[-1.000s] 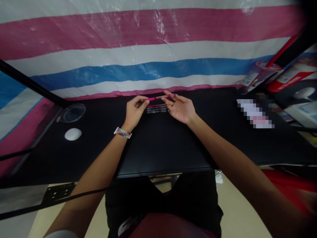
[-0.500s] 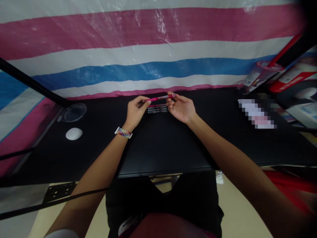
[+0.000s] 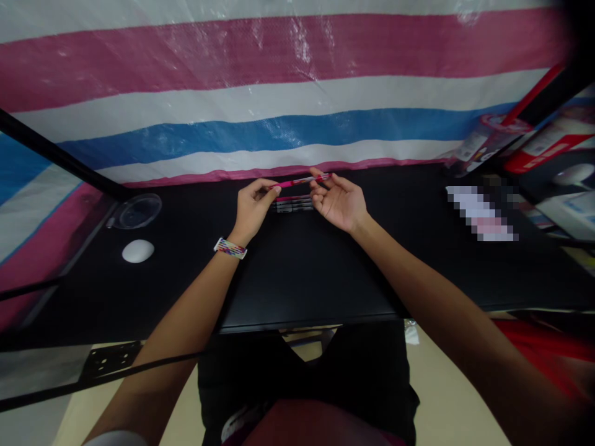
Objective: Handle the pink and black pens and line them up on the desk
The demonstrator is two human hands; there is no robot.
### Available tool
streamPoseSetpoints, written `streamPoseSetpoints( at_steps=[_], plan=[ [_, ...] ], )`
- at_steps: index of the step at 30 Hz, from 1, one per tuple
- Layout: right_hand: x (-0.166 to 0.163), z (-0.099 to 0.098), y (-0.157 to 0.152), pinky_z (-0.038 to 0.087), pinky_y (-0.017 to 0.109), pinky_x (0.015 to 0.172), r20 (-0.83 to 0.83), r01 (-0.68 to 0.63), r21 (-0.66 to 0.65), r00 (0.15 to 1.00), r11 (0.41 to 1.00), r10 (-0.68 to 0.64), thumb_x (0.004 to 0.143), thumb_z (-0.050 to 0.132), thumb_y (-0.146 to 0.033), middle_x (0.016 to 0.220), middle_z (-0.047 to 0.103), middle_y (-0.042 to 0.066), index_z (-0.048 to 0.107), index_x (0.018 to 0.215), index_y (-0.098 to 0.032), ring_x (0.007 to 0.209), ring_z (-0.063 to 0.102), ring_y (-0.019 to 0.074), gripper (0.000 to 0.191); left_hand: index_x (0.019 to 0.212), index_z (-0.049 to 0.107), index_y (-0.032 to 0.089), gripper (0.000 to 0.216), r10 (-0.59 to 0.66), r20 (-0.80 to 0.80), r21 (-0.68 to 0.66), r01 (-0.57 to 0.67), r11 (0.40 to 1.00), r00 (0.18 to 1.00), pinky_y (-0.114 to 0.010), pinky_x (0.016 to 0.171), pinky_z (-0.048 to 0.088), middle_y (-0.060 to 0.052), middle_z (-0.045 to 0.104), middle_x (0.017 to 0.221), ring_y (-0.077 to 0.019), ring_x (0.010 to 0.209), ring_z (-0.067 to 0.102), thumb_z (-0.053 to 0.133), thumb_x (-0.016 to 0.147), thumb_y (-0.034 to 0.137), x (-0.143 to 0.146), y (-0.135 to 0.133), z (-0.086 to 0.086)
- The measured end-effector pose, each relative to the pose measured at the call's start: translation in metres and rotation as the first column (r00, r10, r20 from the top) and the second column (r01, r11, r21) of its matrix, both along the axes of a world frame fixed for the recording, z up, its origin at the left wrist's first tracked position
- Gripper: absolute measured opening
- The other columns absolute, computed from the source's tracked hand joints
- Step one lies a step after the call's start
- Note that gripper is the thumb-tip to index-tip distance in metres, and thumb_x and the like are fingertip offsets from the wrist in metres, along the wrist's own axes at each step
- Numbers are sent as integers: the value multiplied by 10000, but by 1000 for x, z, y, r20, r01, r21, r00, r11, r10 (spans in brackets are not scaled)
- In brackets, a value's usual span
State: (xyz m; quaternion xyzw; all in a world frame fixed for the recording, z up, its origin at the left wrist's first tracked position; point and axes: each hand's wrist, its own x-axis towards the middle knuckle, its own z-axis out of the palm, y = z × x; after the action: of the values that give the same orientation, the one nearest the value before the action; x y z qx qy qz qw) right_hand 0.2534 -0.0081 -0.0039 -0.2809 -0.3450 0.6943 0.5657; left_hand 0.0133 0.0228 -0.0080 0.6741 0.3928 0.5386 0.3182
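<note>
A slim pink pen with a patterned barrel (image 3: 300, 181) was held near the twelve o'clock edge of the long black tabletop (image 3: 311, 272), its right end tilted slightly toward one o'clock. The bare left hand (image 3: 255, 209), with a multicoloured woven band (image 3: 231, 248) on its wrist, pinched the pen's nine o'clock end between thumb and fingers. The bare right hand (image 3: 343, 201), palm turned up, had its thumb and forefinger at the three o'clock end, the other fingers loosely curled below; how firmly they pressed could not be told.

Just to the six o'clock side of the pen lay a row of slim, dark, clear-bodied pens (image 3: 292, 205), side by side. From the tabletop's middle, a smooth white rounded object (image 3: 138, 251) sat at nine o'clock, and a clear round plastic lid-like piece (image 3: 138, 211) farther off toward ten.

Handling it well probably meant letting the left pinch serve as the steady anchor while the right fingertips made the fine adjustments, with any push or pull kept along the barrel. A sideways force risked spinning the pen loose, and low knuckles could have nudged the neat row.
</note>
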Motion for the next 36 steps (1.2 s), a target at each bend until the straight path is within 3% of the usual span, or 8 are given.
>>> streamPoseSetpoints(
  at_steps=[19,26,36],
  plan=[
    [-2,2,0,678,392,995,-36,24,-40,999,999,-25,1016,559,-351,1056,797,96,704,1300,-187,1123,766,239,359,946,804,229,224,-4,21,-22,5,1000,1000,-319,779,572,-28,781,859,-173,784,697,853,904,443,0,1,-1],
    [-4,7,-3,644,406,1096,-65,3,-18,998,1000,-4,1040,513,-417,1196,805,121,703,1335,-168,1258,738,251,430,925,800,234,183,-9,8,-9,9,1000,1000,-326,783,576,-22,775,844,-174,787,698,836,919,414,-1,1,1],
    [-3,7,-3,707,418,938,93,45,20,995,999,-47,1014,588,-416,1151,810,117,698,1310,-210,1186,770,278,376,925,794,246,147,7,-6,-18,-7,1000,1000,-343,795,596,-35,795,872,-188,804,706,825,918,390,0,0,1]
  ],
)
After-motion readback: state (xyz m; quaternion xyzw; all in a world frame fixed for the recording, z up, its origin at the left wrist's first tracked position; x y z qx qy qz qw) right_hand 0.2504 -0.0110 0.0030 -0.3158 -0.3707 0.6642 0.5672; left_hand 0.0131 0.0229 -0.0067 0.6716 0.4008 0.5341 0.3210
